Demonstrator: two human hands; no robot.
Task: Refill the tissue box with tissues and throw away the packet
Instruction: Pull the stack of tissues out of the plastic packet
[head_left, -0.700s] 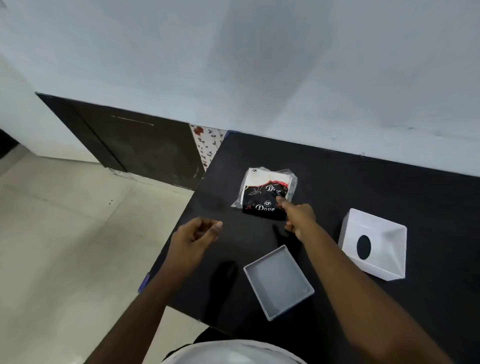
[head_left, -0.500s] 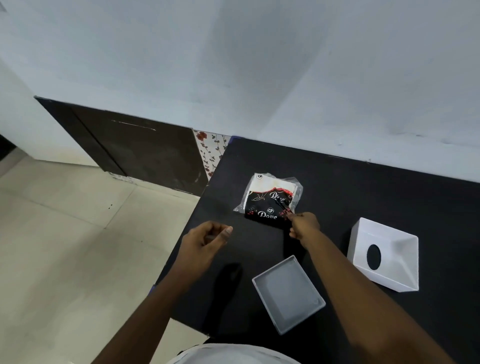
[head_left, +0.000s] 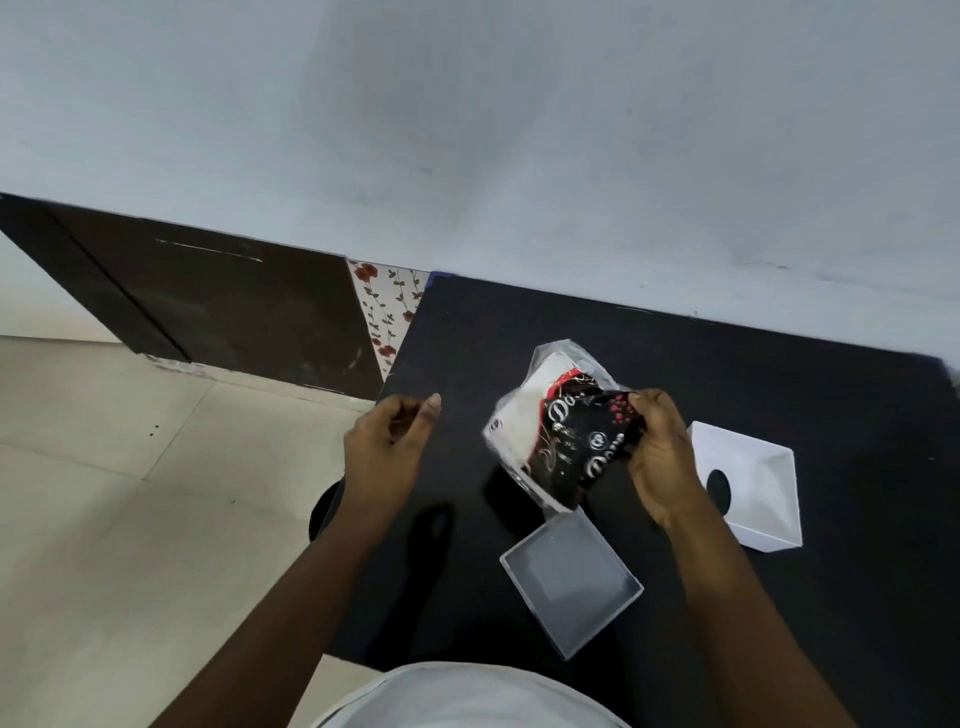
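Observation:
A tissue packet (head_left: 563, 436), black, white and red in clear plastic, is lifted and tilted above the black table (head_left: 779, 395). My right hand (head_left: 657, 452) grips its right edge. My left hand (head_left: 387, 447) hovers to the left of the packet, fingers loosely curled and apart, holding nothing. The grey box base (head_left: 571, 584) lies open and empty on the table just below the packet. The white box lid (head_left: 753, 483) with its oval hole lies upside down to the right of my right hand.
The table's left edge runs close to my left hand, with tiled floor (head_left: 130, 493) beyond. A dark cabinet (head_left: 218, 301) and a floral panel (head_left: 387, 312) stand against the pale wall (head_left: 519, 130) at the back.
My right hand has taken hold of the packet and raised it off the table toward me. My left hand has moved slightly up and closer to the packet.

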